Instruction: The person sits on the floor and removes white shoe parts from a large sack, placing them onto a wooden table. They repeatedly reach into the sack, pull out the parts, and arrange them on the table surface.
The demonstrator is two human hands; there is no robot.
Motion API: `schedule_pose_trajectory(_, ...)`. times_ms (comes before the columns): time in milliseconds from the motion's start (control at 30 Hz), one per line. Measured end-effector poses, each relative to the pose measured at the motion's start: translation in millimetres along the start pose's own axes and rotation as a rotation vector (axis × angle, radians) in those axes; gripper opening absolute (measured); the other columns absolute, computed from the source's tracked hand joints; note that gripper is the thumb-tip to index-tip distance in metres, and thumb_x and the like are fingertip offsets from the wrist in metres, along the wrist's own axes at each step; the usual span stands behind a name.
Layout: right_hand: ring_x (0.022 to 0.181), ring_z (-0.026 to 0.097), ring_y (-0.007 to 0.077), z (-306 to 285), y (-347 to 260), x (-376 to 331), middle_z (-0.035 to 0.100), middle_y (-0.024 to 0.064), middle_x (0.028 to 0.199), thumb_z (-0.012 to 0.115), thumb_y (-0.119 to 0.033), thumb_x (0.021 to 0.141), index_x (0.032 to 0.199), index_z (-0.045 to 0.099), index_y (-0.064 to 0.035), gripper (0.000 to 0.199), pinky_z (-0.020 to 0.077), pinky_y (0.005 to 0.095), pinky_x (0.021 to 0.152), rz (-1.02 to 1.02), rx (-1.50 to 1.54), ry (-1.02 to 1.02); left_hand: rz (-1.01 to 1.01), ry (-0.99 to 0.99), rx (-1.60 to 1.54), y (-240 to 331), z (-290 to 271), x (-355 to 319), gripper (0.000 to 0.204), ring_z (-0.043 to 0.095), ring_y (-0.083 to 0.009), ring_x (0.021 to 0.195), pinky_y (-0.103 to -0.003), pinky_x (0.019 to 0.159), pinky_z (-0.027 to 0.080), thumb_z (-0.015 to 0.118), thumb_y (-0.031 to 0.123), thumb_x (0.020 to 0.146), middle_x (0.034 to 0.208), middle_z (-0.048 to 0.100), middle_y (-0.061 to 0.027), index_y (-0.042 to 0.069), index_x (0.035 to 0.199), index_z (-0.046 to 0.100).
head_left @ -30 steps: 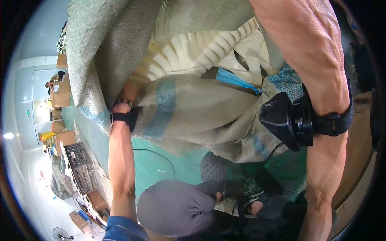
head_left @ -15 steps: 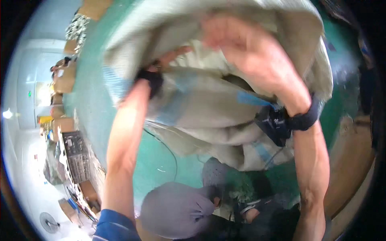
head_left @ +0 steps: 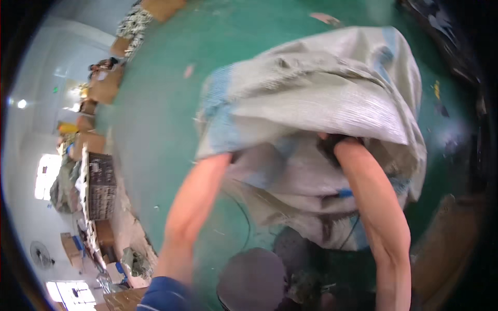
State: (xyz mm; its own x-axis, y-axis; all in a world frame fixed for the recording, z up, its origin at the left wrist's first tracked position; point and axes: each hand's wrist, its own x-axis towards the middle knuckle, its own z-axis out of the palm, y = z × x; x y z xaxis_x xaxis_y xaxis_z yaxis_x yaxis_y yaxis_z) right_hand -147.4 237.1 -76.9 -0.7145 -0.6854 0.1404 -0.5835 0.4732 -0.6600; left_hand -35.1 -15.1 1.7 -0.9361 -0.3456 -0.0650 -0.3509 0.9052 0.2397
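Observation:
A large woven sack [head_left: 311,109], beige-white with pale blue stripes, lies bunched on the floor ahead of me. Its upper layer is folded over the mouth and covers both my hands. My left forearm [head_left: 194,197] reaches under the fold at the left side, and the hand itself is hidden. My right hand [head_left: 331,145], with a black band at the wrist, goes beneath the fold near the middle; only a little of it shows and its fingers are out of sight. What either hand holds cannot be made out.
Close below the sack is a person in a grey cap [head_left: 251,280]. A thin dark cable [head_left: 245,217] runs over the green floor [head_left: 155,129]. Cardboard boxes [head_left: 106,85] and stacked crates [head_left: 101,186] line the left; a brown board [head_left: 441,249] stands at the lower right.
The sack's far rim has come over toward me, covering the mouth that was open before. My hands, both visible earlier, are now under the fold. My right hand has moved down and nearer.

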Motion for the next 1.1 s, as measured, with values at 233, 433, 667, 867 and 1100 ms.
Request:
schedule_pose_trajectory(233, 0.134, 0.051, 0.0375, -1.9, -17.5, -14.4, 0.056, 0.0189, 0.144, 0.059, -0.030, 0.097, 0.142, 0.053, -0.0074, 0.051, 0.0361, 0.0488, 0.115, -0.042, 0.019, -0.013, -0.029, 0.047, 0.043, -36.8, -21.9, -13.2, 0.056, 0.059, -0.0324, 0.124, -0.044, 0.103, 0.046, 0.075, 0.037, 0.083, 0.126, 0.065, -0.0194, 0.003, 0.126, 0.063)
schedule_pose_trajectory(433, 0.133, 0.051, 0.0373, -13.2, -39.8, -34.6, 0.057, 0.0186, 0.143, 0.060, -0.029, 0.096, 0.141, 0.055, -0.0078, 0.050, 0.0370, 0.0491, 0.114, -0.061, 0.053, 0.004, -0.029, 0.074, 0.064, -42.1, -29.3, -20.3, 0.052, 0.059, -0.0330, 0.123, -0.045, 0.103, 0.047, 0.074, 0.035, 0.085, 0.125, 0.066, -0.0195, 0.003, 0.124, 0.065)
schedule_pose_trajectory(667, 0.132, 0.052, 0.0370, 19.7, -36.5, -44.9, 0.058, 0.0182, 0.141, 0.060, -0.029, 0.095, 0.138, 0.057, -0.0082, 0.049, 0.0380, 0.0494, 0.113, -0.056, 0.049, -0.018, -0.048, 0.099, 0.092, -51.2, -27.0, -47.1, 0.048, 0.060, -0.0336, 0.122, -0.045, 0.102, 0.047, 0.073, 0.034, 0.086, 0.124, 0.067, -0.0196, 0.002, 0.122, 0.066)
schedule_pose_trajectory(867, 0.132, 0.053, 0.0368, 40.2, -30.6, -79.5, 0.059, 0.0178, 0.139, 0.061, -0.029, 0.093, 0.137, 0.059, -0.0085, 0.048, 0.0389, 0.0497, 0.111, -0.018, 0.045, -0.041, -0.005, 0.142, 0.042, -30.3, -20.4, -103.0, 0.045, 0.060, -0.0341, 0.121, -0.046, 0.101, 0.047, 0.071, 0.033, 0.087, 0.123, 0.067, -0.0197, 0.002, 0.120, 0.067)
schedule_pose_trajectory(1100, 0.131, 0.053, 0.0365, 60.1, -26.0, -133.4, 0.061, 0.0174, 0.138, 0.062, -0.029, 0.092, 0.134, 0.061, -0.0089, 0.047, 0.0399, 0.0500, 0.110, 0.031, 0.036, 0.018, 0.098, 0.161, -0.048, 26.3, 2.7, -143.6, 0.041, 0.061, -0.0347, 0.120, -0.046, 0.101, 0.047, 0.070, 0.031, 0.089, 0.121, 0.068, -0.0198, 0.002, 0.118, 0.069)
